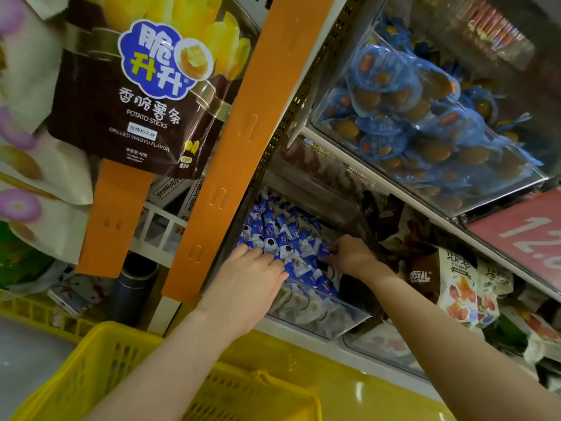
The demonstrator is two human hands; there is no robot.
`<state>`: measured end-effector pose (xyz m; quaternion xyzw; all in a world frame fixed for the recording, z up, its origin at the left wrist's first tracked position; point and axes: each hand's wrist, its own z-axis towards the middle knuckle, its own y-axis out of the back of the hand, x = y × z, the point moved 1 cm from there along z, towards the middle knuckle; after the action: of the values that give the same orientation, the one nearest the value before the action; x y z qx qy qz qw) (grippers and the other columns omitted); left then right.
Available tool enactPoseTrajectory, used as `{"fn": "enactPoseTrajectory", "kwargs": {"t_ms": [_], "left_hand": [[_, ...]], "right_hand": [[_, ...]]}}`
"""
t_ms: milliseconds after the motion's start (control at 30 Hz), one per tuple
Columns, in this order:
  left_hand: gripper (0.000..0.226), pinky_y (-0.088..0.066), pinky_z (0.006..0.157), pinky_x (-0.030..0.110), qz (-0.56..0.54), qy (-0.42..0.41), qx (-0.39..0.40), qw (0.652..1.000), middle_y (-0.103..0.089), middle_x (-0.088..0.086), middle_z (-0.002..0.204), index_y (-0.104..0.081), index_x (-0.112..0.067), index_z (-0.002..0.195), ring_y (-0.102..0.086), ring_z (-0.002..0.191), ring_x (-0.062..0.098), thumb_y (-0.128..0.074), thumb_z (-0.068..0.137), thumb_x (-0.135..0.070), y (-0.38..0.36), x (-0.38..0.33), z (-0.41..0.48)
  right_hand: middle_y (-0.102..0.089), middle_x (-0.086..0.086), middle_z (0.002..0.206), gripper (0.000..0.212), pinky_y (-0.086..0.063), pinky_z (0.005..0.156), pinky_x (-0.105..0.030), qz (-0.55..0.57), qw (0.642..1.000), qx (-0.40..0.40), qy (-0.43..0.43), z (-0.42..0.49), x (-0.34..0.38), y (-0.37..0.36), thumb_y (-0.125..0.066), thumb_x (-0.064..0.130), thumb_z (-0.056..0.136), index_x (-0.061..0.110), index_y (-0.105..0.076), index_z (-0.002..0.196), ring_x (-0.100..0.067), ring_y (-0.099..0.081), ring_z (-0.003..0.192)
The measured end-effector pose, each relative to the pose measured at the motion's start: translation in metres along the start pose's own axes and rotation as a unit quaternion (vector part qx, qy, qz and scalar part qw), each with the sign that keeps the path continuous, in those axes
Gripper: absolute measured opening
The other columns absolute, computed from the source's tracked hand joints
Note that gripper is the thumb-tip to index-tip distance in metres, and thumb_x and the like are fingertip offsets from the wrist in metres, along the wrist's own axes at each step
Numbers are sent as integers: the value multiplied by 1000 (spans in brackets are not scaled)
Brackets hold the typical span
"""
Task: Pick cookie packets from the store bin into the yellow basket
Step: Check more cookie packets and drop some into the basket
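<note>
Cookie packets [273, 235], blue and white, fill the clear store bin [321, 320] at the centre of the frame. Nearest, at lower left, the yellow basket [100, 369] sits directly under the forearms, so a short lift back over the bin's front wall should be enough. The left hand [252, 281] lies with fingers fairly straight on the pile, plainly gripping nothing; it should curl round a bunch. The right hand [349, 253], deeper in, pinches packets in curled fingers. Gather the loose top ones, not wedged ones. Beyond, at upper right, blue-lidded packs [425, 123] sit apart; leave them.
</note>
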<state>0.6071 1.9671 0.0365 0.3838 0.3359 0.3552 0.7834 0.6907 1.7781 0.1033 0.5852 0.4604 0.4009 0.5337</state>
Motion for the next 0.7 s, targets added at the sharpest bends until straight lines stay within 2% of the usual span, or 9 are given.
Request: {"fn": "enactPoseTrajectory", "kwargs": {"t_ms": [100, 167, 200, 267, 367, 467, 533, 600, 700], "left_hand": [[42, -31, 95, 32, -6, -1, -1, 1000, -62, -3, 108, -55, -21, 115, -53, 99, 14, -19, 100, -35, 0, 0, 1], [42, -30, 95, 32, -7, -2, -2, 1000, -62, -4, 108, -55, -21, 115, -53, 99, 14, -19, 100, -35, -1, -1, 1], [41, -30, 95, 32, -7, -2, -4, 1000, -62, -3, 108, -55, -21, 115, -53, 98, 15, -19, 100, -35, 0, -1, 1], [40, -31, 94, 32, -5, -5, -10, 1000, -62, -3, 107, -56, -21, 114, -53, 98, 15, -21, 100, -34, 0, -1, 0], [39, -32, 93, 32, -12, -9, -21, 1000, -63, -4, 104, -58, -21, 112, -54, 96, 15, -23, 100, -33, 2, -2, -1], [30, -43, 82, 32, -11, -17, -52, 998, -68, -4, 85, -67, -19, 95, -60, 78, 15, -40, 95, -30, 5, -3, -1], [28, -47, 75, 32, -10, -20, -63, 998, -68, -4, 76, -69, -19, 87, -61, 70, 14, -44, 91, -29, 6, -4, 0], [31, -48, 74, 32, -12, -19, -63, 998, -68, -5, 74, -70, -19, 85, -61, 69, 13, -42, 90, -30, 6, -5, 0], [21, -49, 69, 31, -1, -26, -65, 998, -67, -5, 69, -70, -18, 79, -61, 63, 13, -53, 86, -28, 8, -5, 1]], "right_hand": [[-62, -12, 101, 18, -49, 75, -29, 173, 985, -14, -24, 5, -7, -5, -60, 21, 90, 7, -60, 102, -21, -60, 83], [-58, -13, 101, 14, -55, 79, -35, 305, 951, -9, -55, 6, -8, -11, -59, 15, 89, 7, -56, 100, -21, -61, 74], [-56, -11, 102, 17, -56, 77, -34, 335, 940, -20, -59, 7, -10, -16, -59, 14, 89, 7, -54, 103, -17, -59, 70], [-55, -3, 101, 20, -49, 68, -26, 253, 964, -78, -21, 10, -13, -21, -60, 19, 89, 14, -53, 107, -10, -54, 71], [-52, 6, 92, 21, -42, 70, -24, 128, 985, -114, 32, 12, -15, -19, -60, 26, 89, 20, -55, 108, -8, -50, 79], [-52, 3, 85, 23, -45, 69, -26, 128, 991, -38, 18, 14, -14, -18, -61, 22, 88, 13, -54, 109, -12, -53, 77], [-54, -1, 83, 20, -43, 59, -22, 118, 993, 16, -7, 12, -12, -20, -60, 21, 89, 11, -53, 106, -11, -53, 68], [-54, -1, 74, 14, -38, 55, -21, 86, 996, 37, -13, 12, -13, -20, -59, 25, 90, 12, -54, 89, -9, -50, 63], [-54, -2, 71, 25, -46, 65, -24, 66, 995, 71, -11, 13, -15, -19, -59, 29, 90, 14, -51, 71, -14, -54, 68]]}}
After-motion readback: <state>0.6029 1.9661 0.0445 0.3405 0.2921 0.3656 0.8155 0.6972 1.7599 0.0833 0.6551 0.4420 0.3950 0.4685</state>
